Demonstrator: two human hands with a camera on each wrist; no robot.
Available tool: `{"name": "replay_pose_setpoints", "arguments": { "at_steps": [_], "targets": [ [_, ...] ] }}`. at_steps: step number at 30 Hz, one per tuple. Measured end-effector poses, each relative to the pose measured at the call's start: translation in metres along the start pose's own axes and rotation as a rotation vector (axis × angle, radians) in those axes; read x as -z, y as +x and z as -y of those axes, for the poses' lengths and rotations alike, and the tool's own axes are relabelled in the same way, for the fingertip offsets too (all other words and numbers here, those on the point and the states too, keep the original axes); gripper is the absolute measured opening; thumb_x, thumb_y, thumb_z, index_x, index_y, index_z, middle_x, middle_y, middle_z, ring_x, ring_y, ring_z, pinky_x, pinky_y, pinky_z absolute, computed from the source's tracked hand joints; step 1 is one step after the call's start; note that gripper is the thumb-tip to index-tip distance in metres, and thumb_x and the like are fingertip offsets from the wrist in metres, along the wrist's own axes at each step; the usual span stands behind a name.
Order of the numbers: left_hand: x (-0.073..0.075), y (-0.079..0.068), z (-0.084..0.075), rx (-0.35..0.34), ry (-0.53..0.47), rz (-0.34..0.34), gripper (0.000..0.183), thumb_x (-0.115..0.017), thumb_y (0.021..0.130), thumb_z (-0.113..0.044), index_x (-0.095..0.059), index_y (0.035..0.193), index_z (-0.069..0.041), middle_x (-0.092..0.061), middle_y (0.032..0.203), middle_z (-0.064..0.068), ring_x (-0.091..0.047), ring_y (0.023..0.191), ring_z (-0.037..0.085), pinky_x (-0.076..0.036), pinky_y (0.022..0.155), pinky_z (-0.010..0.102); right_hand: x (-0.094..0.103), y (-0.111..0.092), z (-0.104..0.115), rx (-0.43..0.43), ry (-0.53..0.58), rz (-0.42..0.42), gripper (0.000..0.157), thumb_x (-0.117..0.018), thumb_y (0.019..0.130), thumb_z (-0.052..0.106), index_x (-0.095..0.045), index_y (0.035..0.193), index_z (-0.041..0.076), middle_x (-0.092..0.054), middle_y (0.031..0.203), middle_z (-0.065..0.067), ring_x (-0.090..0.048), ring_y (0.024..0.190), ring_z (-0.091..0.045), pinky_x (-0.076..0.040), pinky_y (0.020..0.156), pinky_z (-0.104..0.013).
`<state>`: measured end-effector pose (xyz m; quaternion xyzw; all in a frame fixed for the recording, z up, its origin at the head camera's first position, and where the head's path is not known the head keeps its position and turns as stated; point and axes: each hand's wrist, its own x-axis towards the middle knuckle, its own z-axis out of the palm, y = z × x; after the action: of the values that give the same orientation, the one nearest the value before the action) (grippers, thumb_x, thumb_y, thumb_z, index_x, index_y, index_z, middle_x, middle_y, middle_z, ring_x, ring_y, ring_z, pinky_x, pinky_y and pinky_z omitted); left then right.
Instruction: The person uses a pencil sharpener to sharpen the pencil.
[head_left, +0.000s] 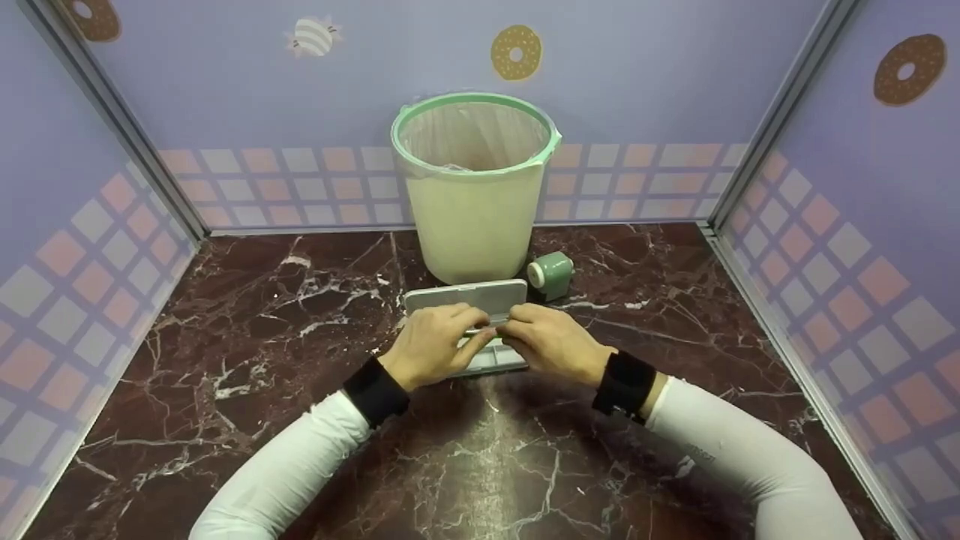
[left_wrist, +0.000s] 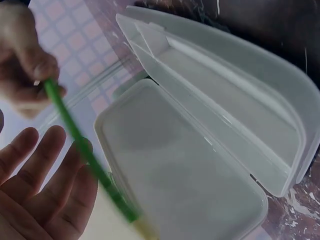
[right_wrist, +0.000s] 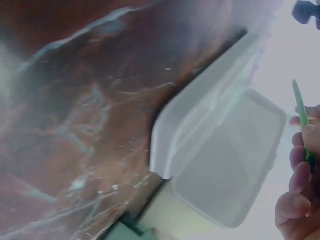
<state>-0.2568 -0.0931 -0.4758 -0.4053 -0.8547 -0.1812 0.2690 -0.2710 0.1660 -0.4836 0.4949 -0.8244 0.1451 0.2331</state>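
Observation:
A slim green pencil [left_wrist: 75,130] with a pale, blurred end slants across the left wrist view. The right hand [head_left: 551,337] pinches it near its far end, between thumb and fingertips. The left hand [head_left: 435,341] is close beside the right; in the left wrist view its fingers are extended and spread, with the pencil crossing in front of the fingertips. Below both hands lies a white plastic pencil case [head_left: 495,358], its lid [head_left: 465,296] raised. Divided compartments [left_wrist: 215,90] show inside the base. The hands hide part of the case in the head view.
Behind the case stands a cream bin [head_left: 476,217] with a green rim and a plastic liner. A small green device [head_left: 555,277] with a round cream knob sits at the bin's right. Patterned walls enclose the dark marbled tabletop [head_left: 300,375] at the back and sides.

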Motion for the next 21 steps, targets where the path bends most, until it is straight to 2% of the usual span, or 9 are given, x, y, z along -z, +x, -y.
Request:
{"name": "replay_pose_setpoints", "arguments": {
  "at_steps": [5, 10, 16, 21],
  "targets": [
    [0.0, -0.003, -0.002, -0.008, 0.025, 0.009, 0.02, -0.074, 0.107, -0.034, -0.077, 0.111, -0.015, -0.082, 0.098, -0.003, -0.077, 0.071, 0.018, -0.062, 0.062, 0.037, 0.007, 0.003, 0.001, 0.028, 0.018, -0.079, 0.009, -0.08, 0.1, 0.007, -0.081, 0.109, 0.009, -0.068, 0.092, -0.004, -0.066, 0.083, -0.02, -0.061, 0.074, -0.034],
    [0.0, -0.006, -0.001, 0.0, 0.049, -0.033, 0.014, -0.075, 0.107, -0.03, -0.077, 0.108, -0.016, -0.082, 0.095, -0.004, -0.075, 0.065, 0.016, -0.06, 0.057, 0.036, 0.01, 0.004, 0.0, 0.043, 0.011, -0.144, 0.01, -0.084, 0.097, 0.006, -0.082, 0.107, 0.007, -0.066, 0.089, -0.004, -0.063, 0.08, -0.02, -0.058, 0.071, -0.033],
    [0.001, -0.008, 0.001, 0.009, 0.067, -0.085, 0.013, -0.074, 0.107, -0.028, -0.077, 0.106, -0.016, -0.081, 0.09, -0.004, -0.073, 0.062, 0.016, -0.059, 0.055, 0.035, 0.015, 0.006, -0.002, 0.003, 0.013, -0.173, 0.013, -0.086, 0.095, 0.008, -0.082, 0.108, 0.007, -0.074, 0.095, -0.005, -0.068, 0.085, -0.021, -0.061, 0.075, -0.034],
    [0.003, -0.016, 0.006, 0.03, 0.065, -0.089, 0.012, -0.076, 0.106, -0.026, -0.077, 0.104, -0.015, -0.079, 0.084, -0.003, -0.071, 0.06, 0.016, -0.059, 0.054, 0.036, 0.019, 0.002, -0.006, -0.055, 0.084, -0.164, 0.017, -0.087, 0.095, 0.01, -0.083, 0.11, 0.007, -0.072, 0.091, -0.005, -0.064, 0.076, -0.017, -0.056, 0.066, -0.031]
  ]
}}
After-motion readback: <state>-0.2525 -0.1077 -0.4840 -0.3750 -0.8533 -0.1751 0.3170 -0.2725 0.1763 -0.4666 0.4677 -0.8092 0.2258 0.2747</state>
